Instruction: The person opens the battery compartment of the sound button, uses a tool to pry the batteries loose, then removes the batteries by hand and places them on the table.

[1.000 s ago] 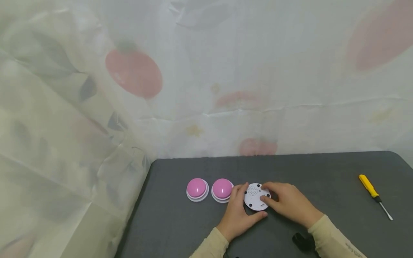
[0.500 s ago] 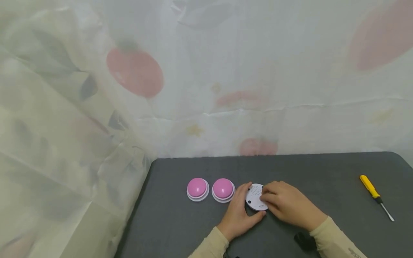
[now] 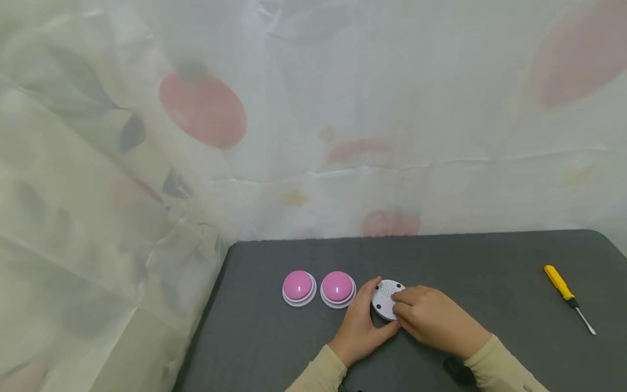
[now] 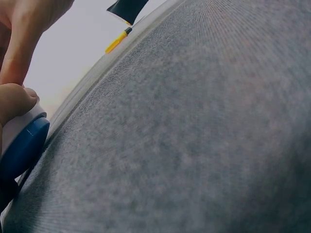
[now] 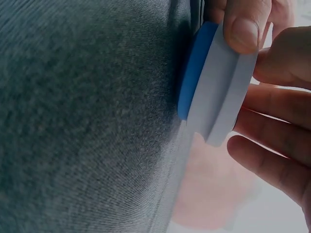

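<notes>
A round push button (image 3: 383, 299) lies upside down on the table, its white underside with speaker holes and black feet facing up. Its dome is blue, seen in the left wrist view as a blue dome (image 4: 25, 148) and in the right wrist view below the white base (image 5: 216, 90). My left hand (image 3: 363, 328) grips the rim between thumb and fingers. Over the right part of the underside, my right hand (image 3: 436, 318) has its bunched fingertips on the base. Whether something small sits between those fingertips is hidden.
Two pink push buttons, a left one (image 3: 297, 286) and a right one (image 3: 337, 287), stand dome up left of my hands. A screwdriver (image 3: 563, 288) with a yellow handle lies far right on the dark grey table (image 3: 480, 261). Patterned sheeting (image 3: 303, 109) hangs behind.
My right hand has shifted slightly left and down over the underside, its fingers drawn closer together and covering more of it. The left hand keeps its grip on the rim.
</notes>
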